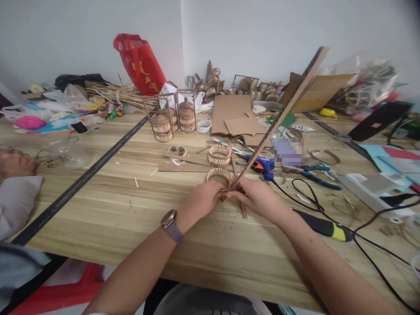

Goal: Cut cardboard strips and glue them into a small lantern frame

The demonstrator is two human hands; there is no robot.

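Note:
My left hand [205,197] is closed on the near left rim of a small round basket ring [219,175] made of short light sticks. A long brown cardboard strip [278,118] slants up and to the right from the ring's front edge. Its lower end is pinched in the fingers of my right hand [254,192], which touch the ring's right side. Just behind stands a second stick ring [219,155]. Flat brown strips [183,167] lie around both rings. My fingers partly hide the ring's front.
A blue glue gun [264,167], pliers [320,175], a black-and-yellow handled tool [323,225] and a power strip [374,194] lie to the right with loose cables. Finished lidded baskets [162,127] stand behind. Another person's hand [18,163] rests at far left.

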